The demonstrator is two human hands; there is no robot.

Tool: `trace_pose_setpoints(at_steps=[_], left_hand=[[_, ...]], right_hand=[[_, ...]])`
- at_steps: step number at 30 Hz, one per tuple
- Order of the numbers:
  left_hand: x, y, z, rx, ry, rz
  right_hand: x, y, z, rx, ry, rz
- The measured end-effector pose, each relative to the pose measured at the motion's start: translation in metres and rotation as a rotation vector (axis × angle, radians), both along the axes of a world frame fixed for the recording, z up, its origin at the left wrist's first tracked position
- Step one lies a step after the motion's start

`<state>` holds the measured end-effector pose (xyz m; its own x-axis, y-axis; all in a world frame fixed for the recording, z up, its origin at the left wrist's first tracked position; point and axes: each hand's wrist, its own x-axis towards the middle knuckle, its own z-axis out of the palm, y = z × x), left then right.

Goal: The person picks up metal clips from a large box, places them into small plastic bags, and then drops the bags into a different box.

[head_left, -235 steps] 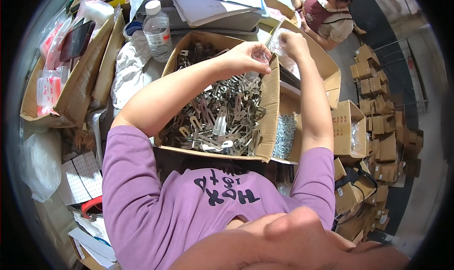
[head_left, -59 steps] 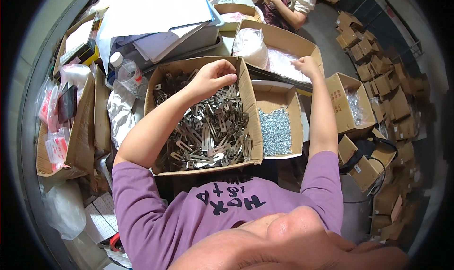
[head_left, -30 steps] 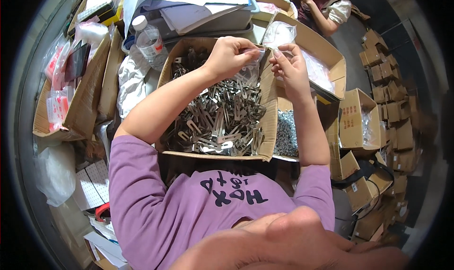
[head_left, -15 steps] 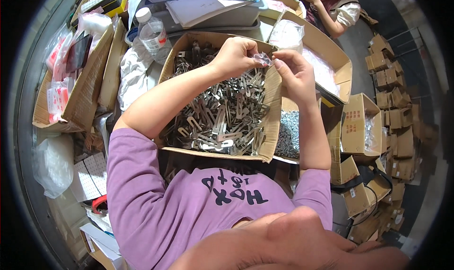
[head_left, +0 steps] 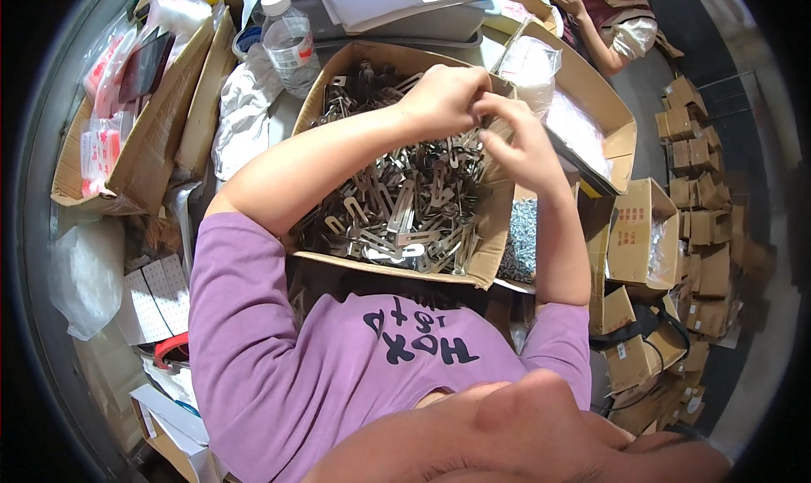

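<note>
Over the far right part of an open cardboard box [head_left: 498, 229], my two hands meet. My left hand [head_left: 448, 101] is closed, its fingers curled in; what it holds is hidden now, though half a second ago a small clear plastic bag showed in its fingers. My right hand [head_left: 528, 145] reaches against it from the right, index finger at the left fingers and thumb apart from it; nothing shows in its grip. Beneath them, the box holds a heap of flat metal clips [head_left: 401, 212], silvery and slotted.
Small grey metal parts [head_left: 521, 238] fill a container right of the box. A water bottle [head_left: 289, 43] stands beyond its far left corner, near a grey bin [head_left: 405, 31] with papers. Cartons [head_left: 642, 229] stack at right. A co-worker [head_left: 608, 27] is at far right.
My hands have come together, and the right hand has moved left and turned over toward the left one. The clear plastic bag between them has gone from sight. The whole view has shifted slightly.
</note>
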<state>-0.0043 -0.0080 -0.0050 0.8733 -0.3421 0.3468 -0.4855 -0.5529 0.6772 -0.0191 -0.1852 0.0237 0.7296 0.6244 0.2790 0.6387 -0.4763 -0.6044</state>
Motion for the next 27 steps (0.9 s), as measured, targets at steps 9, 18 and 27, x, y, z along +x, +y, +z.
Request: trace_pose_setpoints(at_steps=[9, 18, 27], left_hand=[[0.019, 0.017, -0.015, -0.055, 0.154, 0.109], [0.017, 0.017, -0.013, -0.016, 0.201, -0.089], [0.016, 0.021, 0.002, -0.204, 0.316, -0.264]], right_hand=[[0.019, 0.016, -0.01, -0.266, 0.063, 0.062], [0.02, 0.01, 0.0, -0.014, 0.138, 0.105], [0.02, 0.003, 0.013, 0.19, 0.487, 0.167]])
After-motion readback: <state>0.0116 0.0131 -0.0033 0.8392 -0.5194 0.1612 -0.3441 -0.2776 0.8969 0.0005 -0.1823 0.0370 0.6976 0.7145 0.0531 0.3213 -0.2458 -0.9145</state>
